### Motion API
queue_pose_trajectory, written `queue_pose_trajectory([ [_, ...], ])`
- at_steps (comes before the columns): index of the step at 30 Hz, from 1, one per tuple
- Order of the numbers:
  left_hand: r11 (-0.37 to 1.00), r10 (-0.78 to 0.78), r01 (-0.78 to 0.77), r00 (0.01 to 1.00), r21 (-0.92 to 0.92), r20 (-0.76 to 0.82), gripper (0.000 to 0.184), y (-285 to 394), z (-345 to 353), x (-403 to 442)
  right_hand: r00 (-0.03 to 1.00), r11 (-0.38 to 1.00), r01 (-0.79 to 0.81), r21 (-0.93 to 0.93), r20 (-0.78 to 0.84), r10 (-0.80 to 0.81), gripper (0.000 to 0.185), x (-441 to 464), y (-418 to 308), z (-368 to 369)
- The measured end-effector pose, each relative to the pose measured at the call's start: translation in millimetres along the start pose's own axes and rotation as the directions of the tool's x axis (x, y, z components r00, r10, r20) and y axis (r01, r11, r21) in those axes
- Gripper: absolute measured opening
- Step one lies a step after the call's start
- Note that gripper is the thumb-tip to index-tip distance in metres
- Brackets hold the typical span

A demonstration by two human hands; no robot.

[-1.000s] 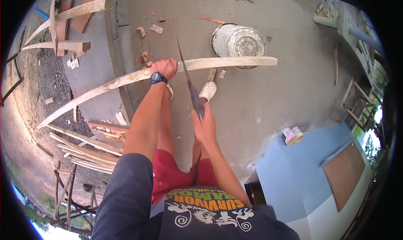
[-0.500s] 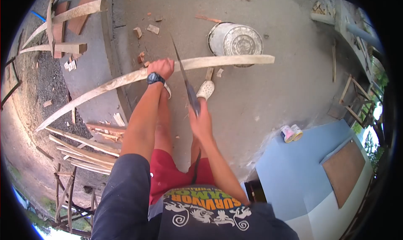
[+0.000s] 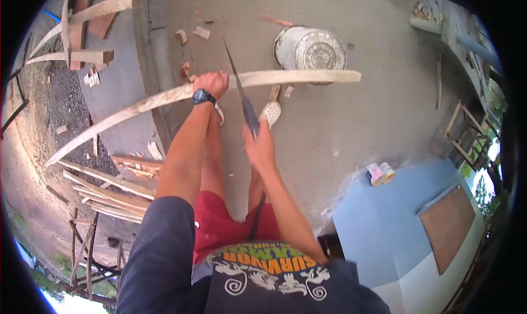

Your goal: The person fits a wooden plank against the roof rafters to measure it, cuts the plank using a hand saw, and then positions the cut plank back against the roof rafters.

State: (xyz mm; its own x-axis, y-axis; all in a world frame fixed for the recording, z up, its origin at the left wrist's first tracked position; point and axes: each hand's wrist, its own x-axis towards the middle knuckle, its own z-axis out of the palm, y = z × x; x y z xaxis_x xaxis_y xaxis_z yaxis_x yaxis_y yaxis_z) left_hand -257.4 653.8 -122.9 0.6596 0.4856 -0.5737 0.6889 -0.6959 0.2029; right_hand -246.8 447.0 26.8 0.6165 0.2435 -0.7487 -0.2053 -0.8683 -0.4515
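A long, curved, pale wooden plank [image 3: 296, 78] stretches across the view. My left hand [image 3: 211, 84], with a dark watch at the wrist, is closed round it near its middle. The right end rests over an upturned metal bucket [image 3: 321, 50]. My right hand [image 3: 259, 148] is wrapped round the handle of a handsaw [image 3: 248, 112], seen nearly edge-on. Its blade crosses the plank just right of my left hand, tip pointing away from me. How deep the teeth sit in the wood cannot be made out.
Several cut wooden strips [image 3: 104, 196] lie at lower left. Two curved boards [image 3: 90, 56] are at upper left. Wood scraps [image 3: 201, 32] dot the concrete. Two small tubs [image 3: 379, 174] stand by a pale blue surface [image 3: 379, 226] at right, where a brown board [image 3: 447, 226] lies.
My right hand and the handsaw have moved a little forward, away from my body. My left hand keeps its hold on the plank, which has barely shifted.
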Motion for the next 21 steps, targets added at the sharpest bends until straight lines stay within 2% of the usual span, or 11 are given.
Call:
queue_pose_trajectory([
  [1, 1.000, 0.006, -0.005, 0.998, 0.013, -0.055, 0.048, -2.8, 6.2, 1.3, 0.998, 0.997, -0.047, 0.068, 0.050, 0.044, 0.042, -49.2, 10.4, -24.4],
  [3, 1.000, -0.012, 0.013, 0.998, -0.021, 0.062, 0.048, -1.1, -3.6, -2.6, 0.965, 0.969, -0.216, 0.123, 0.175, 0.193, 0.046, -136.6, 14.6, -77.9],
  [6, 0.999, -0.021, 0.020, 1.000, -0.028, -0.010, 0.047, -1.8, 4.1, -3.2, 0.961, 0.966, -0.222, 0.134, 0.196, 0.194, 0.044, -157.6, 17.5, -94.8],
  [7, 1.000, -0.007, 0.005, 0.997, -0.024, -0.075, 0.046, -2.8, 6.0, -2.0, 0.996, 0.983, -0.077, 0.168, 0.048, 0.070, 0.035, -127.7, 21.7, -66.7],
  [8, 1.000, -0.019, 0.018, 0.998, -0.022, -0.059, 0.045, -2.3, 7.0, -0.9, 0.993, 0.981, 0.073, 0.179, -0.105, -0.054, 0.030, -72.3, 27.8, -21.9],
  [9, 0.999, -0.025, 0.024, 0.998, -0.022, -0.052, 0.045, 2.2, 11.0, -6.9, 0.970, 0.970, 0.187, 0.156, -0.184, -0.157, 0.028, -7.6, 31.9, 15.7],
  [10, 0.999, -0.038, 0.038, 0.999, -0.022, -0.014, 0.045, 3.9, 11.8, -13.2, 1.000, 0.996, 0.023, 0.091, -0.019, -0.022, 0.026, 41.0, 9.5, 27.1],
  [12, 1.000, -0.019, 0.019, 1.000, -0.003, -0.021, 0.046, -4.1, 6.1, 0.1, 0.993, 0.993, 0.082, 0.083, -0.088, -0.075, 0.027, 78.5, -35.4, 34.0],
  [15, 1.000, 0.013, -0.013, 1.000, -0.022, -0.014, 0.048, -4.1, 5.8, -4.8, 0.999, 0.991, 0.042, 0.126, -0.026, -0.039, 0.028, 73.4, -32.1, 31.1],
  [18, 0.995, 0.088, -0.092, 0.991, -0.033, -0.102, 0.048, -11.0, 8.2, -6.3, 0.998, 0.992, 0.028, 0.126, -0.056, -0.021, 0.029, 75.4, -33.1, 40.3],
  [21, 0.997, 0.024, -0.024, 1.000, -0.072, 0.009, 0.047, -5.8, -4.2, -7.1, 0.991, 0.993, 0.068, 0.101, -0.124, -0.055, 0.030, 67.2, -35.3, 35.4],
])
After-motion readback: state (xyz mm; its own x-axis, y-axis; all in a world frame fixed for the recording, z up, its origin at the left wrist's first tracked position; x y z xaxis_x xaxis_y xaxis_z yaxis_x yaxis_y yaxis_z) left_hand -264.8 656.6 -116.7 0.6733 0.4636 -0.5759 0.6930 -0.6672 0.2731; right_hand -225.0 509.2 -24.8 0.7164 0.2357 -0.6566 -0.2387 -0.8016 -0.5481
